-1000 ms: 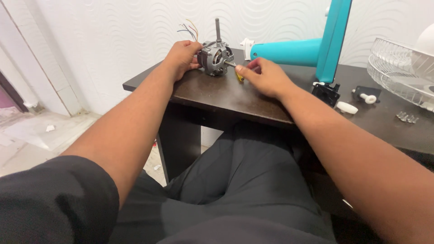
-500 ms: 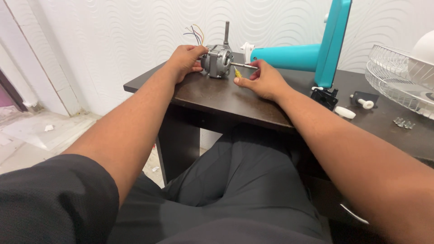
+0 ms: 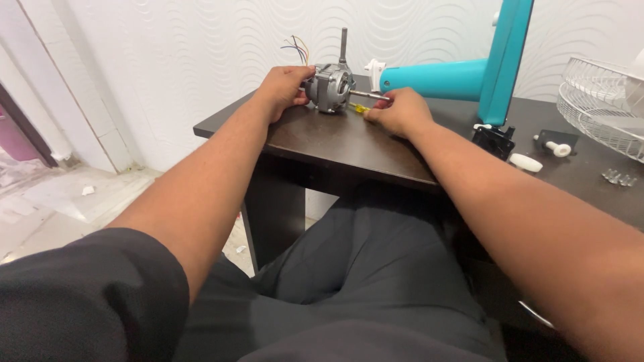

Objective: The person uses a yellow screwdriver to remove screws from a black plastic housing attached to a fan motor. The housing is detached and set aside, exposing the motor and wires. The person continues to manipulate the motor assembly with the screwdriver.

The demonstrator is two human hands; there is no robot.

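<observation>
A grey metal fan motor (image 3: 330, 86) stands on the dark wooden table (image 3: 349, 144), its shaft pointing up and coloured wires sticking out behind it. My left hand (image 3: 285, 87) grips the motor's left side. My right hand (image 3: 400, 111) holds a screwdriver (image 3: 367, 96) with a yellow handle, and its metal blade points left into the motor's right side.
A teal fan stand (image 3: 469, 70) lies behind my right hand. A white wire fan guard (image 3: 604, 100) sits at the right edge. Small parts lie near it: a black piece (image 3: 495, 139), a white cap (image 3: 526, 162), a white knob (image 3: 555, 146) and clear bits (image 3: 618, 177).
My right hand has brought the screwdriver up from the table surface so its blade meets the motor's side. My left hand has stayed on the motor.
</observation>
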